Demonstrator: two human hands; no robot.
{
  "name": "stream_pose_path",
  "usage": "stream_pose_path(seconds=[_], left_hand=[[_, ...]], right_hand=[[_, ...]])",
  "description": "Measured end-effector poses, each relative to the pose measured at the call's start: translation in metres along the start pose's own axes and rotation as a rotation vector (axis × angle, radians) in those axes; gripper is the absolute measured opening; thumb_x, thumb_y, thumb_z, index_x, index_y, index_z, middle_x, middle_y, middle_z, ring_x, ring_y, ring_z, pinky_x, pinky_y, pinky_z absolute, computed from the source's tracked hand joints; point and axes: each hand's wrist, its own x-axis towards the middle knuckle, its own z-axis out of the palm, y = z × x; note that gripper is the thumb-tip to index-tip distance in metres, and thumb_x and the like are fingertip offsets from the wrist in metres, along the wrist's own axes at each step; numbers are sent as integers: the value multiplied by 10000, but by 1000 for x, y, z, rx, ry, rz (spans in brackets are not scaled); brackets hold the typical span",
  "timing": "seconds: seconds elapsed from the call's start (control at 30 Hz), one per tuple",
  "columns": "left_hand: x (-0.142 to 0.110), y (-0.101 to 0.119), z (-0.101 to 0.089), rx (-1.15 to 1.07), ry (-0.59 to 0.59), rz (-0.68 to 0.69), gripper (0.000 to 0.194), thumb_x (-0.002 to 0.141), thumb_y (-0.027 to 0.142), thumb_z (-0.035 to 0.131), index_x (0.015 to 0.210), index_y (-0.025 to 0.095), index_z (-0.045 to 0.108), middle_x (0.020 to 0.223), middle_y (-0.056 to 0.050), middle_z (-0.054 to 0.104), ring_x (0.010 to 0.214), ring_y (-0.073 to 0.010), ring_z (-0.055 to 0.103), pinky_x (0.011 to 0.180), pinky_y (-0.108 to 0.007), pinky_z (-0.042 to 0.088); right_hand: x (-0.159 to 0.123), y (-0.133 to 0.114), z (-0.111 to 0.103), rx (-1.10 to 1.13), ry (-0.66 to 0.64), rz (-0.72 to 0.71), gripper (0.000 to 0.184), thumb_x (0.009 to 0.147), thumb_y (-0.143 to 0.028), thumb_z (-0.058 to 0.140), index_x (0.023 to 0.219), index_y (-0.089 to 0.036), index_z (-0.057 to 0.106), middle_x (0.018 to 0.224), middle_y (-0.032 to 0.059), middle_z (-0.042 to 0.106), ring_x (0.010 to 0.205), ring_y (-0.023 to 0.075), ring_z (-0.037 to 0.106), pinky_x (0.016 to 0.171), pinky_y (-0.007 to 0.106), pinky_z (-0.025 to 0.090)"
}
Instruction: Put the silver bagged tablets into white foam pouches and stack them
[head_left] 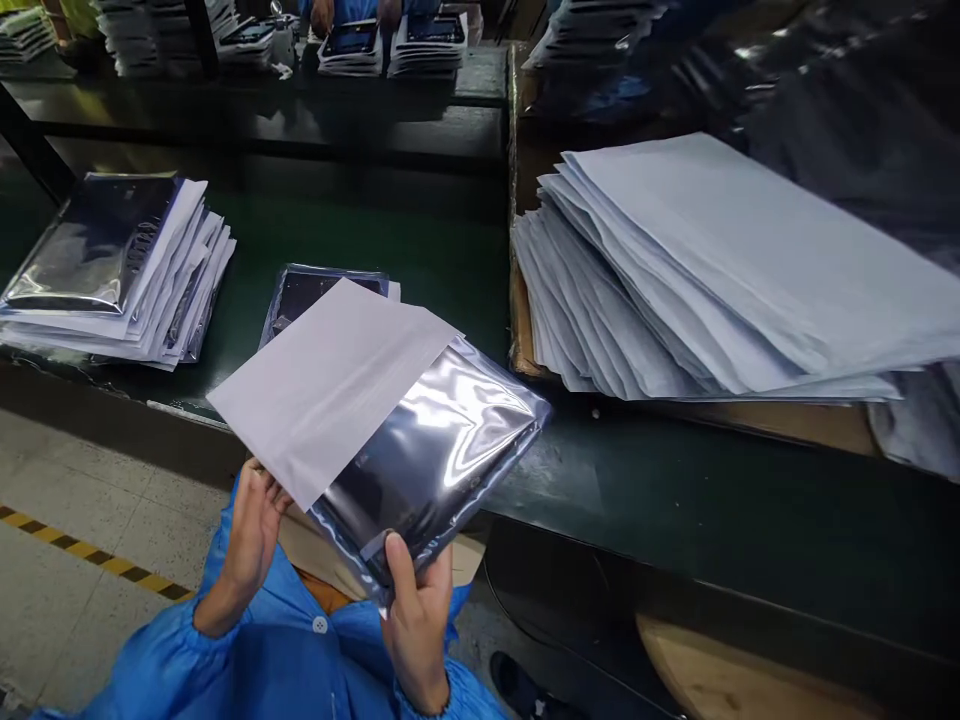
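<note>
I hold a shiny silver anti-static bag (442,440) with a flat dark item inside, over my lap at the bench's near edge. A white sheet (330,385) lies across the bag's left half. My right hand (416,620) grips the bag's near corner, thumb on top. My left hand (251,535) is under the left edge of the sheet and bag, fingers curled against them. Both sleeves are blue.
A big pile of white sheets (712,270) rests on cardboard at the right. A stack of bagged items with sheets (112,270) sits at the left. Another bagged item (315,290) lies on the green bench (450,250). A co-worker's hands and more stacks (390,45) are far back.
</note>
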Motion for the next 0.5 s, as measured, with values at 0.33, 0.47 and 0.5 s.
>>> stream_pose_path(seconds=[0.33,0.47,0.5], left_hand=[[10,15,-47,21,47,-380,906,375,568,877,1125,135,613,1128,-138,677,1081,-329,619,883,-389,572],[27,-10,-68,380,-239,-326,815,450,687,791,1028,124,672,1049,-154,700,1045,-337,637,876,-402,568],[33,-17,-65,461,-312,-279,760,480,684,780,991,129,687,985,-149,712,991,-332,658,827,-396,586]], right_hand=[[29,14,-112,-285,-73,9,371,662,-550,733,781,-199,726,779,75,705,800,256,641,907,459,469],[57,-4,-127,180,39,60,589,698,-685,646,1070,-230,679,992,68,700,929,223,631,898,399,459],[57,-6,-124,208,21,57,618,671,-726,636,1020,-220,695,948,62,703,888,215,630,870,380,464]])
